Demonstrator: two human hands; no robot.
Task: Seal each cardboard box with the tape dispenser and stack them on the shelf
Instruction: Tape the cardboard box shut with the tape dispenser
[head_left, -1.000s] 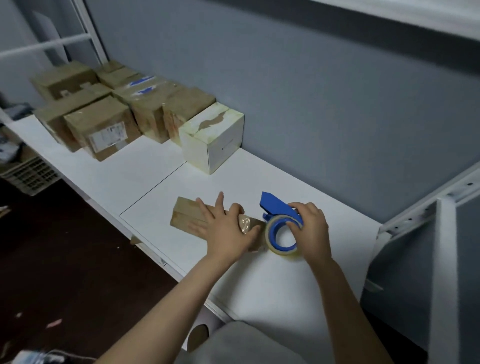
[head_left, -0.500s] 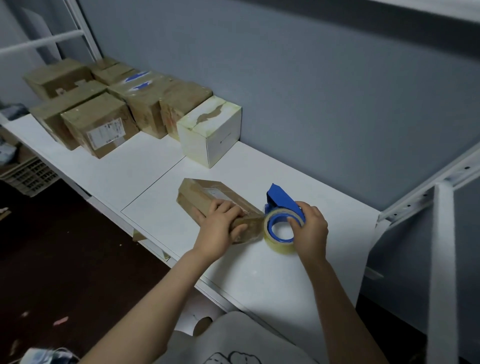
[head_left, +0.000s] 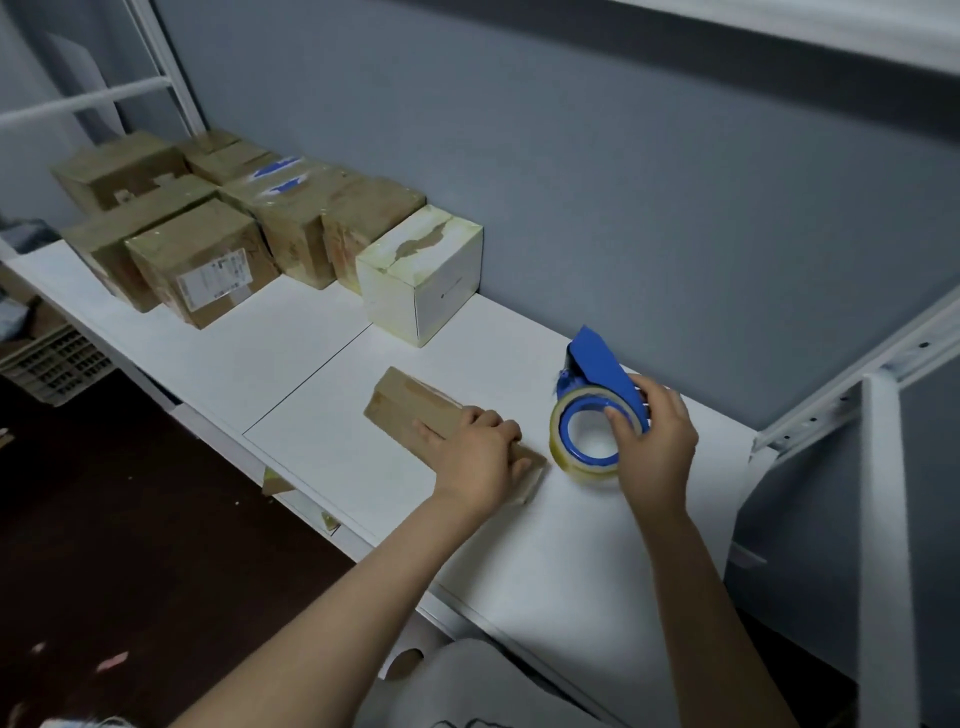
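Head view: clamping left grip on the small box, right grip on the tape dispenser beside it, seemingly finishing sealing, leaving stacking by taped boxes beyond.

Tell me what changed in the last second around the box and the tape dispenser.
The right hand drew the tape dispenser rightward off the end of the small box; they are now apart. The left hand went from flat on the box to gripping its near end. The right hand's grip and the back boxes stayed.
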